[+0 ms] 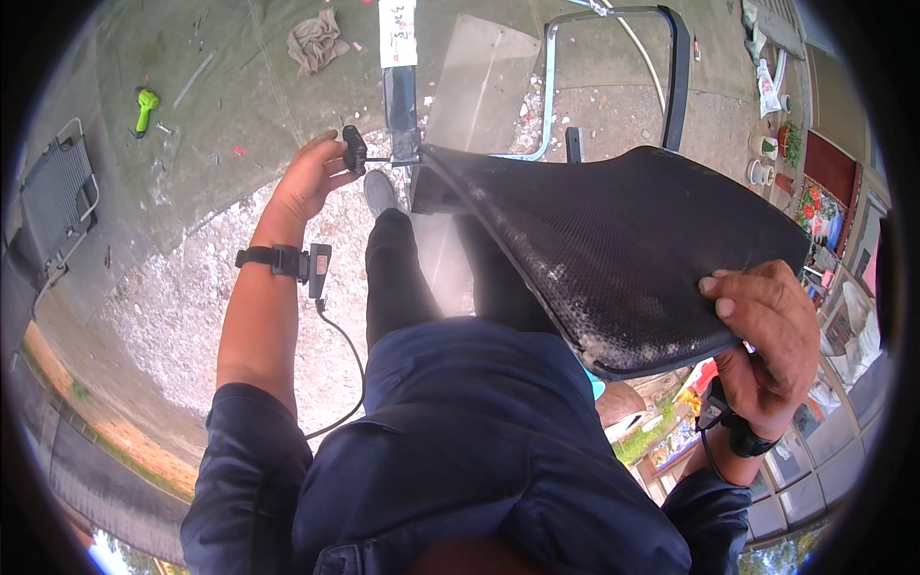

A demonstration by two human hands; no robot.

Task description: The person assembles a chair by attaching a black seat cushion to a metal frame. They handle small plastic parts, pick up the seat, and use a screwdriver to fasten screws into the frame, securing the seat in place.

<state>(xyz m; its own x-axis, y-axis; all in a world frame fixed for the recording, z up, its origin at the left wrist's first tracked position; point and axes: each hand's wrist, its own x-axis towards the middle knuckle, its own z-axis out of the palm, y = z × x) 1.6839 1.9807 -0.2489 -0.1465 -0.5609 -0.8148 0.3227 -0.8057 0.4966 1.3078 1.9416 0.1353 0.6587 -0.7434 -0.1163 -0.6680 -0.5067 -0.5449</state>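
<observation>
A large black mesh chair panel (623, 225) with a curved, scuffed edge stretches across in front of me, tilted. My right hand (767, 326) grips its near right corner, fingers on top and thumb underneath. At the panel's far left corner, my left hand (321, 172) pinches a black knob (355, 150). A thin metal rod (388, 160) runs from the knob toward a dark upright post (401, 101) with a white label. How the panel meets the post is partly hidden.
A bent metal tube frame (548, 77) stands beyond the panel. On the floor lie a green power tool (146, 112), a crumpled cloth (316, 41) and white debris (230, 278). At the left is a folding chair (62, 201); potted plants (788, 144) line the right.
</observation>
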